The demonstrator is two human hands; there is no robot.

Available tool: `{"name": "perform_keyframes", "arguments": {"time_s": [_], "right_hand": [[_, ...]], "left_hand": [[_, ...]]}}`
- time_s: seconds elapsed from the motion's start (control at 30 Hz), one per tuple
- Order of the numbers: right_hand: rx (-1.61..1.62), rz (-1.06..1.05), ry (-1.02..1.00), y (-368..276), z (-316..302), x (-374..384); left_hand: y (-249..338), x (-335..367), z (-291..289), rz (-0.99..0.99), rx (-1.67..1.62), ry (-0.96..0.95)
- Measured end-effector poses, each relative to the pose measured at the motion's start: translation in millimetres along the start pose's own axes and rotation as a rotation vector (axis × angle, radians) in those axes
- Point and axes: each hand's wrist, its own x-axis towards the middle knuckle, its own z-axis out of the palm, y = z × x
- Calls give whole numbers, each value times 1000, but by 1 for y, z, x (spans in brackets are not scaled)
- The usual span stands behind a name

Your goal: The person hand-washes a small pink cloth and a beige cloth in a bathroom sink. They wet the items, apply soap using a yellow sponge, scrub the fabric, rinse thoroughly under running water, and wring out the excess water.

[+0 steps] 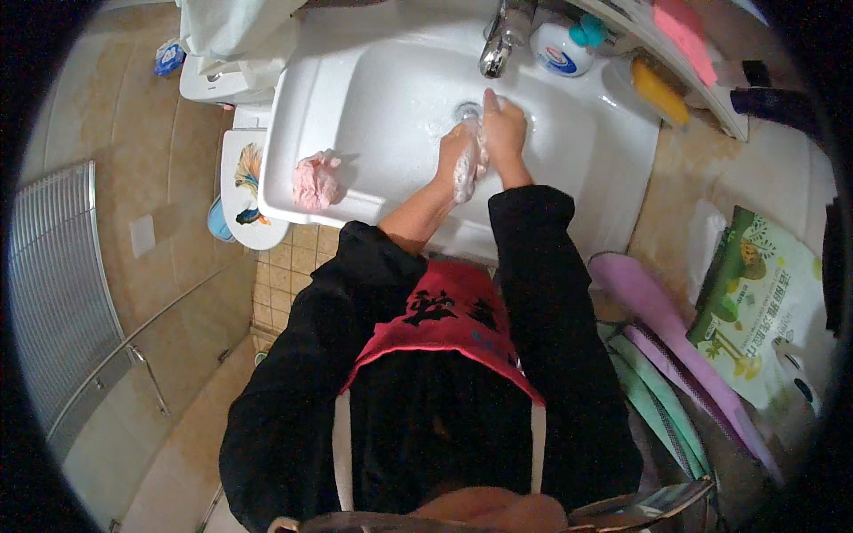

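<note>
Over the white washbasin (382, 98), my two hands are close together near the drain (467, 112). My left hand (456, 153) is closed on a soapy whitish cloth (464, 180), which hangs down along the wrist. My right hand (505, 130) presses against the same cloth from the other side, its fingers mostly closed and the thumb pointing up toward the tap (494, 60). Suds cover the cloth, and its exact kind is hard to make out. A crumpled pale pink cloth (315, 181) lies on the basin's left ledge, apart from my hands.
A white pump bottle (562, 51) with a teal top stands right of the tap. Beyond it is a yellow item (659, 92). A toilet lid (249, 188) adjoins the basin at left. Purple and green straps (657, 311) and a green-white package (760, 306) are at right.
</note>
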Motion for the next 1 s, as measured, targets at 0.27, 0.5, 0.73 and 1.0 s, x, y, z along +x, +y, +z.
{"name": "perform_keyframes", "arguments": {"time_s": [0.27, 0.5, 0.73, 1.0], "right_hand": [[186, 110, -92, 18, -5, 15], [1110, 59, -367, -22, -42, 19], [1212, 72, -359, -41, -49, 48], [1285, -1, -211, -31, -47, 43]], "left_hand": [[30, -21, 3, -143, -145, -80], [70, -25, 0, -73, -314, -141], [79, -24, 19, -5, -419, -274], [72, -14, 22, -1, -321, -254]]}}
